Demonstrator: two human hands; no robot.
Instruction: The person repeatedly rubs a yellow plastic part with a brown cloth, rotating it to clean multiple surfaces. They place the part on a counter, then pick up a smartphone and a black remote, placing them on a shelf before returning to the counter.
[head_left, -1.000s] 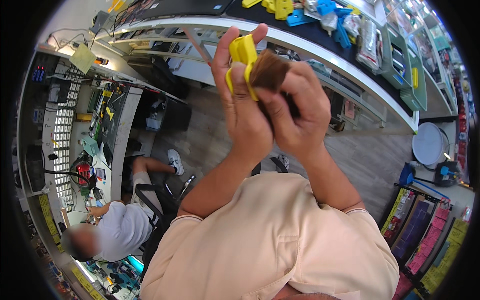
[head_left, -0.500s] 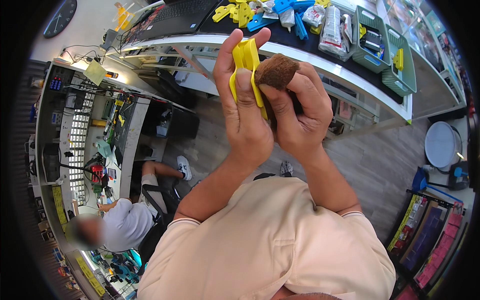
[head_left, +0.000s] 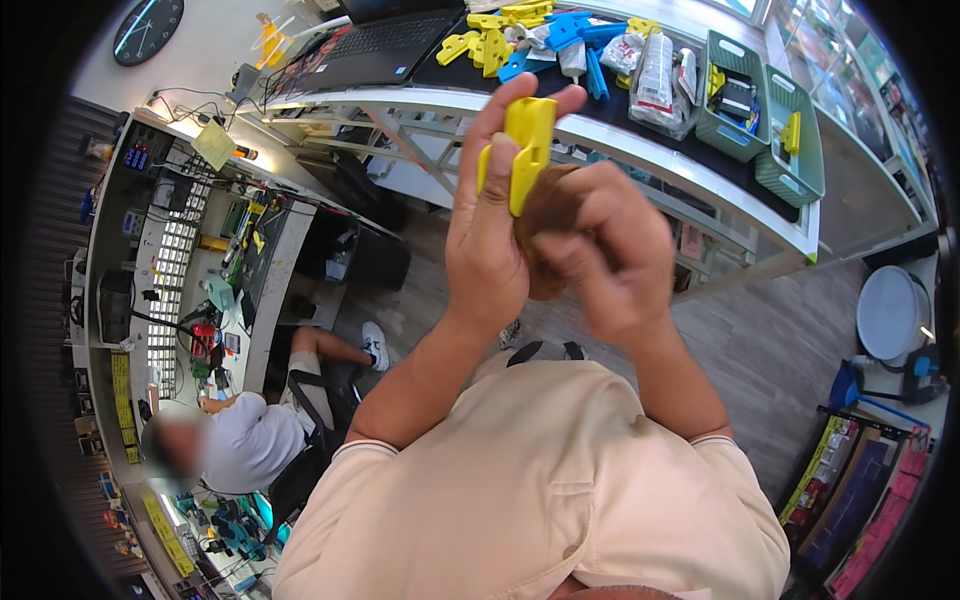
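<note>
My left hand [head_left: 487, 240] is raised in front of my chest, thumb and fingers closed on a yellow plastic piece [head_left: 530, 140] with a folded, channel-like shape. A brown, rough-looking fibrous pad [head_left: 545, 205] sits right beside the yellow piece. Bent fingers of my right hand [head_left: 615, 245] grip the pad, and motion smears them somewhat. The pad is against or very near the yellow piece's lower right edge; exact contact is hard to make out. Part of the pad is hidden by the right fingers.
Across the bench [head_left: 700, 190] lie more yellow pieces [head_left: 490, 50], blue pieces [head_left: 575, 30], a tube, plastic packets [head_left: 655, 75] and green baskets [head_left: 735, 135]. A laptop [head_left: 385, 45] stands at its left. A seated person [head_left: 250, 440] works at the left desk.
The yellow piece has been turned, showing a different face, and sits a little farther right. My right hand and the pad have moved lower, with the fingers now curled over the pad.
</note>
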